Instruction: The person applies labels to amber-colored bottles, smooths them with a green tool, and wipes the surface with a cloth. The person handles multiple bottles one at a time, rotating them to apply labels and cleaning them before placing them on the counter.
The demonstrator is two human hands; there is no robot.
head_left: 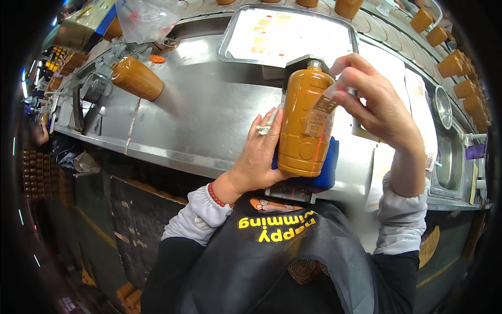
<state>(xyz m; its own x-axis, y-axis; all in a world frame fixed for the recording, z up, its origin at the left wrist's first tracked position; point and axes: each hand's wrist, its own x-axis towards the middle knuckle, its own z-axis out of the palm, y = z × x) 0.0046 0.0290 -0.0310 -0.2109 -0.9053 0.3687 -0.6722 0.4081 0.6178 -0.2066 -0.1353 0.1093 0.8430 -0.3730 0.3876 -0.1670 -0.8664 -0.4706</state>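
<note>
A glossy brown bottle (300,141) with a short neck and raised patterns lies on a blue padded rest (328,170) in front of me, its neck pointing away. My left hand (253,162) holds the bottle's left side near the base, a bit of white cloth (263,129) tucked between its fingers. Above the bottle's right side, my right hand (379,102) pinches the upper corner of a clear film with printed marks (325,106). The film's lower part lies against the bottle; whether it sticks there I cannot tell.
Another brown bottle (137,78) lies on the metal table to the left. A metal tray (225,49) with a white decal sheet (308,36) sits at the back. Brown bottles line a slatted conveyor (384,31) beyond. At right are a sink (452,157) and a round strainer (443,107).
</note>
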